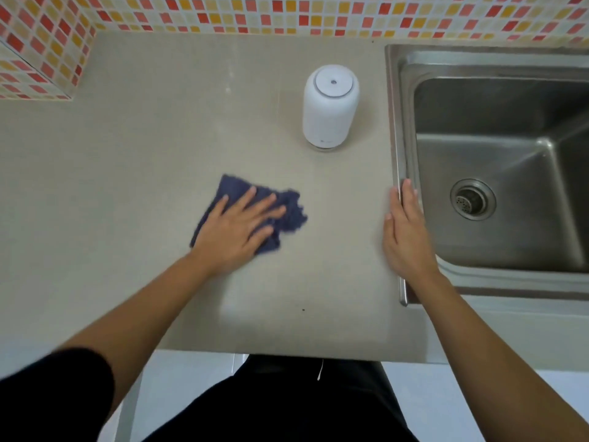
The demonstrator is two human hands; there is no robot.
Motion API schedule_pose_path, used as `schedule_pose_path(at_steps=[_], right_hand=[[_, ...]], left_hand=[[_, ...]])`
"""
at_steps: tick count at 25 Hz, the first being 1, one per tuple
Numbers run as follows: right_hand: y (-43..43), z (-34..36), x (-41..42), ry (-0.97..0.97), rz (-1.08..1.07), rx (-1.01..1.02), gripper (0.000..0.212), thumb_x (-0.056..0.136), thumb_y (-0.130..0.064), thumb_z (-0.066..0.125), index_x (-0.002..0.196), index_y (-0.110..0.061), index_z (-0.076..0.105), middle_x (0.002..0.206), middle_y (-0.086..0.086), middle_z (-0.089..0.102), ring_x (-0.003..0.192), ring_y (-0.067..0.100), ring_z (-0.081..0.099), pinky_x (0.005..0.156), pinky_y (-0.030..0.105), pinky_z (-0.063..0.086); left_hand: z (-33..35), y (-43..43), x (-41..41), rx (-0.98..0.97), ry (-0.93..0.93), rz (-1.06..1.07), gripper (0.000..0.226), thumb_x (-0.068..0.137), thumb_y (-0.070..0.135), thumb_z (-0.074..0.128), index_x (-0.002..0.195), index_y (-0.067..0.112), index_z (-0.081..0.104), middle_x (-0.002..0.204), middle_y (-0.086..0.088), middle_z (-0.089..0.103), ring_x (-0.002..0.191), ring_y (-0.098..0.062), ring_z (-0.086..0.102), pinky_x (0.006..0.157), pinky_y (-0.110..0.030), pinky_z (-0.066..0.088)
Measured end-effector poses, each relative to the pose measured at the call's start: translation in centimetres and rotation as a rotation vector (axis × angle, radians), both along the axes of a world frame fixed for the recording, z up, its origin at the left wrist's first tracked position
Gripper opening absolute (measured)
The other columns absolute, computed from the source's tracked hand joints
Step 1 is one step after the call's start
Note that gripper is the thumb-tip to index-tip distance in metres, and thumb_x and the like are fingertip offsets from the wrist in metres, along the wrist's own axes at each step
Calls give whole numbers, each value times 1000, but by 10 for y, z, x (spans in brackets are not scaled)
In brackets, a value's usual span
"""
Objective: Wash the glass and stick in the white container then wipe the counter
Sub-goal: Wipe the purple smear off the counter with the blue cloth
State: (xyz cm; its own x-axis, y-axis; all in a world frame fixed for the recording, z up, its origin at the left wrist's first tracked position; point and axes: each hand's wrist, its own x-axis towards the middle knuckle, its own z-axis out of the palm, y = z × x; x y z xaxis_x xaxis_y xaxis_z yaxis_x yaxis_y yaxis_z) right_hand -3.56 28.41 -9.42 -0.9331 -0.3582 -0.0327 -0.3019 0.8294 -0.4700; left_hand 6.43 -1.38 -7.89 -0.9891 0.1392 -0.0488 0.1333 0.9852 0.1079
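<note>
- The left hand lies flat, fingers spread, pressing a dark blue cloth onto the beige counter.
- The right hand is open and holds nothing, its fingers straight along the sink rim's left edge; it looks blurred.
- The white container stands upright beyond the cloth, near the sink and well apart from both hands.
- Bare counter stretches left to the tiled wall.
</note>
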Motion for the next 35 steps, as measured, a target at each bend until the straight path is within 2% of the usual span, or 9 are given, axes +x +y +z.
schedule_pose_path(at_steps=[3, 6, 10, 13, 17, 22, 27, 31, 35], right_hand=[[-1, 0, -2, -10, -5, 11, 52, 96, -20, 24, 146, -5, 19, 157, 13, 6, 145, 25, 2, 116, 33, 2], [-1, 3, 0, -14, -6, -4, 53, 96, -20, 24, 146, -5, 19, 157, 12, 7, 145, 24, 3, 116, 36, 3], [-3, 9, 0, 3, -32, 76, 50, 99, -15, 27, 147, -8, 17, 158, 8, 4, 145, 22, 1, 115, 35, 1], [-3, 9, 0, 24, -45, 92, 49, 99, -15, 27, 147, -10, 19, 158, 7, 6, 145, 21, 1, 116, 38, 2], [0, 13, 4, 28, -89, -77, 46, 97, -11, 28, 143, -8, 31, 155, 8, 21, 144, 21, 10, 116, 36, 6], [29, 18, 56, 84, -26, 53, 47, 99, -17, 26, 145, -8, 26, 154, 8, 23, 144, 22, 13, 116, 39, 9], [61, 8, 128, 27, -38, 227, 56, 96, -32, 12, 148, -13, 12, 158, 3, 7, 145, 19, 0, 116, 40, 2], [62, 8, 140, 1, -50, 226, 58, 94, -34, 9, 148, -12, 8, 158, 4, 4, 145, 21, -1, 116, 38, 2], [68, 10, 142, -12, -44, 209, 60, 93, -34, 10, 148, -10, 13, 158, 6, 8, 145, 24, 3, 116, 42, 8]], left_hand=[[-5, 42, -42, 70, -45, 125, 58, 89, 53, 8, 143, 45, 25, 153, 18, 24, 146, -18, 16, 115, -49, 18], [-12, 118, 11, 63, 79, -183, 46, 97, 47, 21, 133, 39, 49, 143, 11, 47, 136, -25, 39, 106, -49, 32], [-3, 98, 115, 63, 5, -400, 41, 97, 49, 29, 135, 41, 45, 144, 16, 43, 139, -17, 30, 110, -44, 21], [-6, 56, 108, -24, 59, -291, 45, 99, 49, 17, 140, 41, 34, 147, 14, 37, 139, -17, 27, 108, -44, 22], [-16, 127, 67, 1, 132, 42, 46, 99, 43, 21, 139, 35, 40, 145, 9, 45, 136, -26, 39, 106, -47, 34], [-19, 183, 123, -42, 102, -256, 46, 100, 43, 19, 141, 32, 36, 145, 7, 44, 138, -23, 31, 107, -43, 25], [-17, 101, 158, -69, 160, -46, 48, 101, 45, 10, 148, 36, 13, 149, 7, 34, 146, -12, 11, 112, -35, 15], [-23, 174, 133, -72, 148, -22, 52, 100, 43, 14, 139, 25, 43, 143, 5, 48, 134, -24, 41, 106, -41, 26], [-29, 170, 134, -102, 180, -186, 48, 94, 33, 40, 141, 22, 37, 144, 2, 47, 133, -23, 43, 105, -40, 37]])
